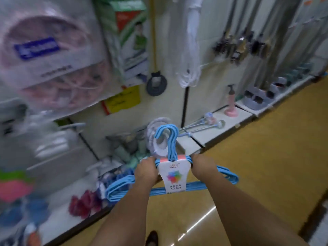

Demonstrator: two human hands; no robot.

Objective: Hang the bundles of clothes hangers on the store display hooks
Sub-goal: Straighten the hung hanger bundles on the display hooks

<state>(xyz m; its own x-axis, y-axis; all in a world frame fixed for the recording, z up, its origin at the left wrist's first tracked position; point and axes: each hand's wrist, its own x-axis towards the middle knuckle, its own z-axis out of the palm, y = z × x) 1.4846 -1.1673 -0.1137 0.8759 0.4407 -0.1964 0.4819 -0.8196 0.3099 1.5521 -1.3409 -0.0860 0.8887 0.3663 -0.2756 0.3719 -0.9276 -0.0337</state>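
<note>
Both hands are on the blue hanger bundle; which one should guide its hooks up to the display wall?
Left, probably. The left hand grips the blue hanger bundle on the side nearer the display wall, just below the hooks' open ends. The right hand holds the aisle side and can steady.

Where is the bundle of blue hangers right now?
In the head view, low centre: the blue hanger bundle is held between the left hand and right hand, hooks up, before the low shelf.

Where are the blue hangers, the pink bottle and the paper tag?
blue hangers (166,137): head view, on the hooks' curve.
pink bottle (231,102): head view, on its body.
paper tag (174,174): head view, on the colourful logo.
</note>
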